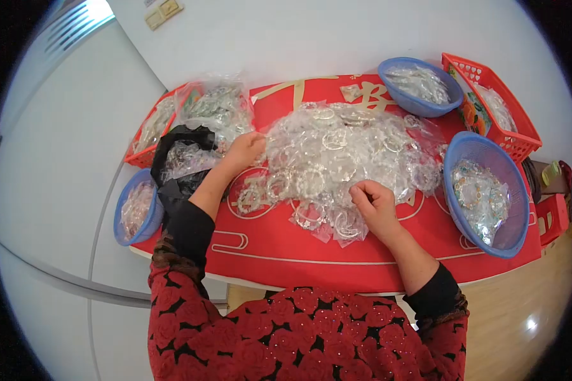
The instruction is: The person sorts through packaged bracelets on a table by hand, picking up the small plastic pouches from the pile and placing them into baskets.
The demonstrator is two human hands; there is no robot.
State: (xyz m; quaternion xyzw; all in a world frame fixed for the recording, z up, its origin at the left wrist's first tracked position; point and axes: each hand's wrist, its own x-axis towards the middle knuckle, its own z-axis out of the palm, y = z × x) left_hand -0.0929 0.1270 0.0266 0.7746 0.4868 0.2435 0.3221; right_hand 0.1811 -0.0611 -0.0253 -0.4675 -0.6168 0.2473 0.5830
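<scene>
A big heap of clear plastic bags with bead bracelets (349, 149) spreads over the middle of the red tablecloth. At the heap's left edge is my left hand (246, 151), its fingers curled together; whatever they may hold does not show. My right hand (376, 206) is over the front right of the heap, with thumb and fingers pressed together. I cannot make out anything between them. Left of my left hand lie a large clear bag of bracelets (217, 111) and a black plastic bag (175, 149) with more packets inside.
Two blue baskets of packets stand on the right, one at the back (419, 109) and one nearer (521, 209). A red basket (520, 143) sits at the right edge. On the left are another red basket (143, 155) and a small blue basket (122, 219). A white wall (286, 38) rises behind.
</scene>
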